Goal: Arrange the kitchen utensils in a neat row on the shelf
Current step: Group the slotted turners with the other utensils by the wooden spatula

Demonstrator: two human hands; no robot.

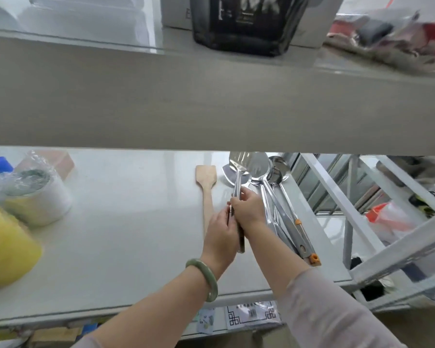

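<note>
Utensils were what I was sorting, and they lay toward the right end of the white shelf [126, 222], whose glossy top threw back soft reflections. Far to the left, out of my way, stood a blurred yellow container [8, 244] and a film-wrapped white roll [38, 197], well apart from the work. The wooden spatula [206, 189] already lay flat and straight, its pale, matte blade pointing to the back, so I judged it the first piece of the row and the line to match. Just right of it, my left hand [220, 237], a green bangle [206, 277] on that wrist, was closed around the lower handle of the slotted steel turner [239, 167], and my right hand [248, 209] was closed on the same handle a little higher, so both held one utensil, its blade tipped up toward the back. To do this step well, I thought, the handle should come down parallel to the wooden one, near it but not touching, with the blades level at the back. The turner was thin, polished and slippery-looking, so a firm two-handed hold seemed sensible. Further right, the steel ladles [274, 172] and the orange-tipped utensil [309, 254] lay crossed in a shiny, overlapping heap, not yet straightened.
</note>
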